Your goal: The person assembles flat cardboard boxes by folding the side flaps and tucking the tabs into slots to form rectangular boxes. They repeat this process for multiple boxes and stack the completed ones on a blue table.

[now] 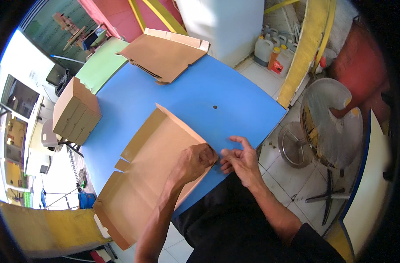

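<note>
Two bare hands: left hand (193,161) curled over the right corner of the shallow brown cardboard box (136,188), seemingly gripping it; right hand (243,165) released, half-curled just beside | box lies on blue table (239,94), overhanging its near edge; pressing there might tip it, hard pinching crease thin walls | smooth matte board, slotted flaps | cardboard box stack (79,111), left

The tabletop (243,92) is blue; the open carton (138,188) is brown. The side table (103,61) at 10 o'clock is light green. The floor (276,188) at 4 o'clock is white with dark grid lines.
</note>
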The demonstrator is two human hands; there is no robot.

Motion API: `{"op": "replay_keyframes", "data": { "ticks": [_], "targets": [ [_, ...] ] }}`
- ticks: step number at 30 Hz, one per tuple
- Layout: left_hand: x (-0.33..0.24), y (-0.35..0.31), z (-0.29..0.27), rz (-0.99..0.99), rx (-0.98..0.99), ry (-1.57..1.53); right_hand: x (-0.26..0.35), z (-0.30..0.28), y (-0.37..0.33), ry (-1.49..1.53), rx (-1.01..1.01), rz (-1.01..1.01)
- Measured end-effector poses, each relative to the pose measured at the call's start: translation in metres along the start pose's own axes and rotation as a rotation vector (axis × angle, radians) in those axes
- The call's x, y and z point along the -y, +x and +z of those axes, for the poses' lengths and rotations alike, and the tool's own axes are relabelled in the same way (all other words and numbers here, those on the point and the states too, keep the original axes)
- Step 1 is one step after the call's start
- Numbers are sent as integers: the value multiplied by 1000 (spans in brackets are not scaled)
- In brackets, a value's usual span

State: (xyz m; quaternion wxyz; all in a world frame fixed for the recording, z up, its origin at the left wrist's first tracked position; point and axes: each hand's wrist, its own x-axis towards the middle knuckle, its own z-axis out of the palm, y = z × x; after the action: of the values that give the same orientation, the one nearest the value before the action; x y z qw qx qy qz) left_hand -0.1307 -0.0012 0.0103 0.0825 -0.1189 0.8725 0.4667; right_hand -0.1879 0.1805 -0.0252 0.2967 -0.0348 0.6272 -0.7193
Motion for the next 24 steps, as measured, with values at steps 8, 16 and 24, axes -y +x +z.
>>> {"op": "replay_keyframes", "data": {
  "ticks": [8, 16, 24],
  "targets": [
    [-17, -60, 28, 316, 61, 395, 21, -17, 24, -449, -86, -395],
    [-36, -108, 24, 345, 496, 528, 56, -35, 23, -1270, 26, -588],
    [-1, -133, -6, 156, 32, 422, 32, 0, -9, -963, 274, -319]
  ]
}}
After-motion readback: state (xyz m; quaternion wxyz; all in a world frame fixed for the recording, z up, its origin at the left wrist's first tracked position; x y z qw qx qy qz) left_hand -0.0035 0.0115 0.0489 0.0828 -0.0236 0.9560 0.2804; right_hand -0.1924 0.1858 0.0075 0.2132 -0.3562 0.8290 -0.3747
